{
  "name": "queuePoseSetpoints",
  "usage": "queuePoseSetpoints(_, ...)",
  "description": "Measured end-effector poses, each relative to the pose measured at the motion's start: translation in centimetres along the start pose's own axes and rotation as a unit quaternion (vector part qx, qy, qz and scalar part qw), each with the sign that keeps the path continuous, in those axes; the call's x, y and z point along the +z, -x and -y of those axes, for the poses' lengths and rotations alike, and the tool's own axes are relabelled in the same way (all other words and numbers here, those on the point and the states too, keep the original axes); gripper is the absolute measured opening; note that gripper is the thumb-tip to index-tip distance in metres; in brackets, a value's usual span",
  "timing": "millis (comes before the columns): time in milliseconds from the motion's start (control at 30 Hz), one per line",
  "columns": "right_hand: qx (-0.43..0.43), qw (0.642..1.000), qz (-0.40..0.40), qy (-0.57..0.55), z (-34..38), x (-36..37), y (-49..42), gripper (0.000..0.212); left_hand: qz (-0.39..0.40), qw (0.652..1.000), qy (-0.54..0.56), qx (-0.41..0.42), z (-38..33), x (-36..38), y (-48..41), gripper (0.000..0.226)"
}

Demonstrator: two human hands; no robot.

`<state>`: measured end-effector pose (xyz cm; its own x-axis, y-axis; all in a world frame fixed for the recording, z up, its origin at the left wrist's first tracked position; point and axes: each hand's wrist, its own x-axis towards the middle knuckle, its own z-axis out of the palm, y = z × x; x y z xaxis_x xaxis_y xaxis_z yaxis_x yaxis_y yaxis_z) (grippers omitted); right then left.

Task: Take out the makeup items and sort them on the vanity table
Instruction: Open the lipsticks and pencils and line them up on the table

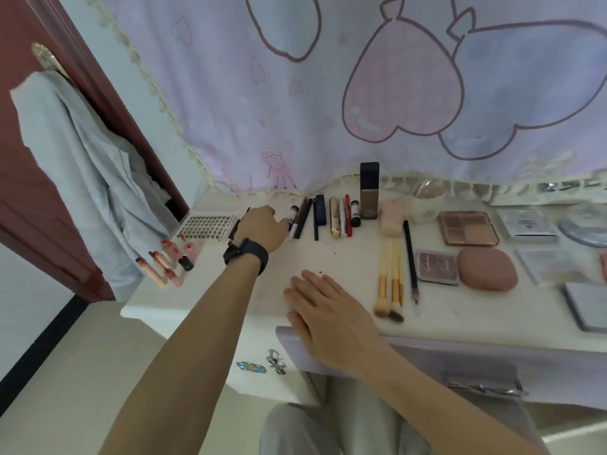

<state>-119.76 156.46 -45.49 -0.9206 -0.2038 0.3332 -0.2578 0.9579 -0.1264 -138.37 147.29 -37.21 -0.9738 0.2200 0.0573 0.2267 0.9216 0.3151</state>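
Observation:
On the white vanity table [328, 257] makeup lies in groups. Lipsticks [166, 262] are at the left edge, beside a sheet of nail tips [207, 224]. A row of pens and mascaras [317, 216] lies at the back, next to a dark foundation bottle [369, 192]. Brushes [391, 284] and a black pencil [410, 261] lie right of centre. Further right are an eyeshadow palette [468, 228], a blush compact [437, 266] and a pink puff case [487, 267]. My left hand [262, 228], wearing a watch, curls round a slim dark pencil [237, 226] left of the pen row. My right hand [328, 313] rests flat on the front edge.
A grey garment [85, 178] hangs from the door handle at the left. A heart-print curtain [361, 93] hangs behind the table. More compacts and a mirror [588, 310] fill the right end. A blue clip [251, 367] and a metal knob [276, 361] sit on the drawer front below.

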Motion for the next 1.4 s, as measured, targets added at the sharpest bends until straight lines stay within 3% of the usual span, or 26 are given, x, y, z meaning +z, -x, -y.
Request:
queuePoseSetpoints(67, -0.001, 1.0, -0.005, -0.014, 0.0, 0.1, 0.0, 0.045, 0.006, 1.0, -0.006, -0.015, -0.3, 0.3, -0.4, 0.033)
queuePoseSetpoints(300, 0.005, 0.999, -0.016, -0.041, 0.0, 0.4, 0.1, 0.045, 0.006, 0.995, 0.076, -0.07, -0.7, 0.8, -0.6, 0.037)
queuePoseSetpoints(433, 0.005, 0.999, -0.026, -0.044, -0.1, 0.6, 0.0, 0.045, 0.004, 0.987, 0.135, -0.085, -0.4, 0.1, 0.0, 0.022)
queuePoseSetpoints(600, 0.008, 0.997, -0.022, -0.07, -0.1, 0.2, 0.1, 0.046, -0.05, 0.951, 0.288, -0.104, 1.1, -1.1, 2.7, 0.005)
queuePoseSetpoints(700, 0.05, 0.985, -0.032, -0.16, 0.0, -1.3, 0.2, 0.052, -0.064, 0.927, 0.362, -0.08, 1.8, -2.3, 5.7, 0.007)
queuePoseSetpoints(900, 0.211, 0.884, -0.086, -0.408, -0.3, -4.5, 0.5, 0.061, -0.009, 0.905, 0.425, -0.014, 2.0, -3.8, 13.9, 0.011)
queuePoseSetpoints(1067, 0.199, 0.87, -0.07, -0.445, 0.3, -5.9, 2.6, 0.013, 0.025, 0.889, 0.456, 0.004, 1.5, -3.2, 18.2, 0.013)
queuePoseSetpoints(1233, 0.314, 0.68, -0.079, -0.658, 1.0, -7.8, 4.4, 0.019, 0.045, 0.852, 0.521, -0.002, 0.1, -1.9, 20.9, 0.013)
queuePoseSetpoints(1333, 0.326, 0.646, -0.075, -0.686, 1.1, -8.4, 5.6, 0.017, 0.051, 0.848, 0.528, 0.001, -0.7, -0.8, 21.8, 0.015)
queuePoseSetpoints(1400, 0.33, 0.65, -0.077, -0.681, 0.8, -8.8, 6.2, 0.014, 0.055, 0.84, 0.539, -0.01, -1.1, -0.3, 22.0, 0.021)
